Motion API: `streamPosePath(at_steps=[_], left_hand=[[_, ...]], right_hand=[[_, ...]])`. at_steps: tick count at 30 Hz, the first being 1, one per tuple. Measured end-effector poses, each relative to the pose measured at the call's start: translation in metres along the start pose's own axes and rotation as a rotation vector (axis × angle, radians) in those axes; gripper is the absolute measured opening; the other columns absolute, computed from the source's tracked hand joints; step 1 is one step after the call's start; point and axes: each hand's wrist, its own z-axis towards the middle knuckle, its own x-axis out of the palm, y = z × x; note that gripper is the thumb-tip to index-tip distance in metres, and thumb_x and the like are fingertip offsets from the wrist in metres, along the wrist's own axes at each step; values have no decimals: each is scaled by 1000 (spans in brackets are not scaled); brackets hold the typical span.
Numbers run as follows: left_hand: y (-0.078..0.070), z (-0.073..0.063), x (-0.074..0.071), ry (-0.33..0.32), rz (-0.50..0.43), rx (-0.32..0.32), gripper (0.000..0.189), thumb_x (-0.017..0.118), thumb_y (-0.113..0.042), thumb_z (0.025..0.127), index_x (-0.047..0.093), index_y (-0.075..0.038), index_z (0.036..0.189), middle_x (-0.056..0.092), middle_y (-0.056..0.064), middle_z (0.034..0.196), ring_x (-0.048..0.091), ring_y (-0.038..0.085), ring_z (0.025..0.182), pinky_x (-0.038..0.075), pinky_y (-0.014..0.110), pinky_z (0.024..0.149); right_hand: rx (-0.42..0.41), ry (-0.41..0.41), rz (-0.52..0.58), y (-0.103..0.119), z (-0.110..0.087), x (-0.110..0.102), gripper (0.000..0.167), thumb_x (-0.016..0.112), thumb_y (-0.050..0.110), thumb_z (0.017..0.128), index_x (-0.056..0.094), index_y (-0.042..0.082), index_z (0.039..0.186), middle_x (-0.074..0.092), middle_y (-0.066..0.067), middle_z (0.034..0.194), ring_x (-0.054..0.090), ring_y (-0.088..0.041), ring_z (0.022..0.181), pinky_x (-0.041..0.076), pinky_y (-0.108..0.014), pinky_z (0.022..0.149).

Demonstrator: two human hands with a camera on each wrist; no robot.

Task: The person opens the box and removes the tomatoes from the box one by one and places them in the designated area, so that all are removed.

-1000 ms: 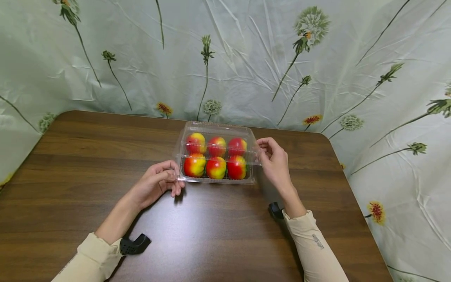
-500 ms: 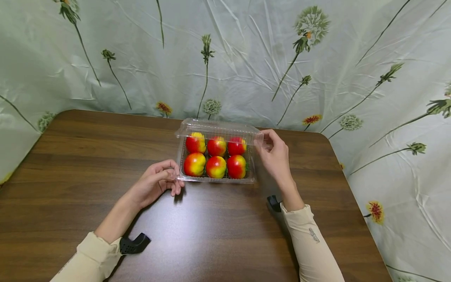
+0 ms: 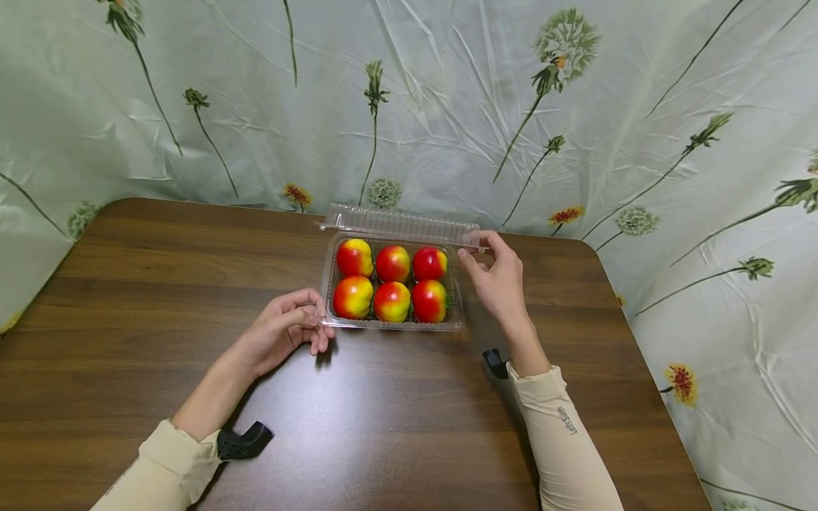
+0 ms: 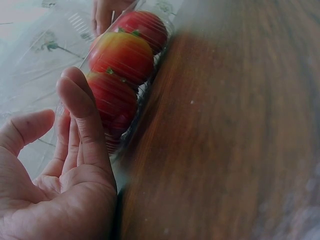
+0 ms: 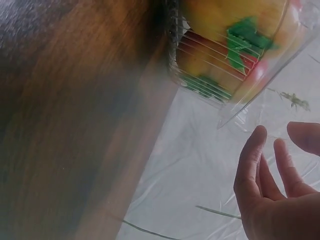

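A clear plastic clamshell box sits near the table's back edge. Inside, red-and-yellow apple-like fruits lie in two rows. Its hinged lid is raised at the back and tilted away. My left hand holds the box's front left corner, thumb on the rim; in the left wrist view its fingers lie along the box's side. At the lid's right corner my right hand pinches the edge. From the right wrist, the fruits show green leaves through the box wall.
The brown wooden table reaches back to a pale curtain printed with flowers. Black wrist devices sit at both sleeve cuffs.
The lid has swung up and back, uncovering both rows of fruit. My right hand has moved slightly away from me with it. My left hand and the box have stayed put.
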Motion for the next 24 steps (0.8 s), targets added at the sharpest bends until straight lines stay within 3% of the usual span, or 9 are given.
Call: streamPosePath(at_steps=[5,10,15,24], left_hand=[[0,1,-1,3,3,0,23,34,9,102,55,0,103,77,10,90,73,20,70,61,27,61],[1,1,-1,5,6,5,23,34,9,102,55,0,103,77,10,90,72,20,70,61,27,61],[1,0,-1,1,7,5,23,34,9,102,54,0,103,77,10,90,72,20,70,61,26,61],[1,1,-1,-3,5,2,22,34,9,102,54,1,103,77,10,89,72,20,69,61,26,61]], right_hand=[[-3,6,44,0,0,0,21,75,14,98,71,11,119,74,-11,110,68,-17,91,48,-14,58],[-13,28,95,0,1,2,31,77,12,97,71,7,127,74,-15,121,69,-25,110,55,-10,73],[-38,53,63,1,0,2,46,78,11,95,65,6,139,69,-12,137,68,-30,117,55,-10,82],[-61,87,41,-5,2,3,59,78,10,94,57,10,149,64,-8,144,65,-28,121,59,-18,86]])
